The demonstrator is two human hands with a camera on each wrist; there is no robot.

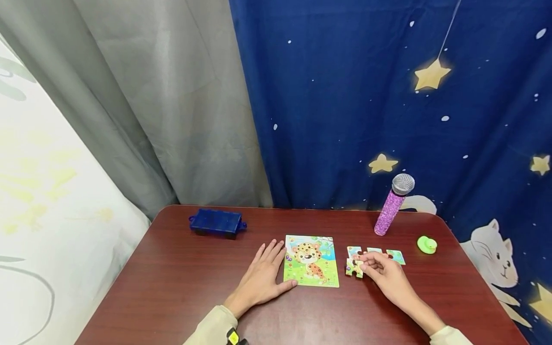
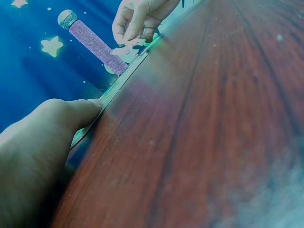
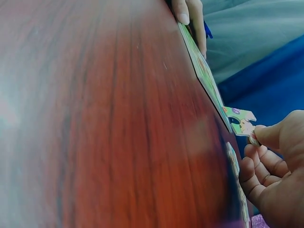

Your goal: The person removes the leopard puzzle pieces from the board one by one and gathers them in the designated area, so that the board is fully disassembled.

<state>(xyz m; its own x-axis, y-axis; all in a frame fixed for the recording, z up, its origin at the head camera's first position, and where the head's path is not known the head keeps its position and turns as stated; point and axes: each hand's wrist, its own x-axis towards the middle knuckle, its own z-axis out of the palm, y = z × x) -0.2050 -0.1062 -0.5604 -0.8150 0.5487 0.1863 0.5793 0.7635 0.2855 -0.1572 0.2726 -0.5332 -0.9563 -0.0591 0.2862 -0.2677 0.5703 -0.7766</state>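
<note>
A puzzle board (image 1: 326,275) with a cartoon leopard lies flat on the dark red table. My left hand (image 1: 262,277) rests beside it, fingers straight, with the thumb on its lower left corner; the left wrist view shows that thumb (image 2: 85,111) at the board's edge. To the right of the board, my right hand (image 1: 388,279) pinches a puzzle piece (image 1: 352,269) between thumb and fingers. In the right wrist view the piece (image 3: 240,114) is held above the table. Several more pieces (image 1: 396,257) lie behind the right hand, which partly hides them.
A blue toy wagon (image 1: 217,222) stands at the back left of the table (image 1: 172,287). Toward the back right is a purple glittery microphone (image 1: 390,211), upright but leaning in view. A small green toy duck (image 1: 427,245) sits near the right edge. Curtains (image 1: 319,120) hang behind.
</note>
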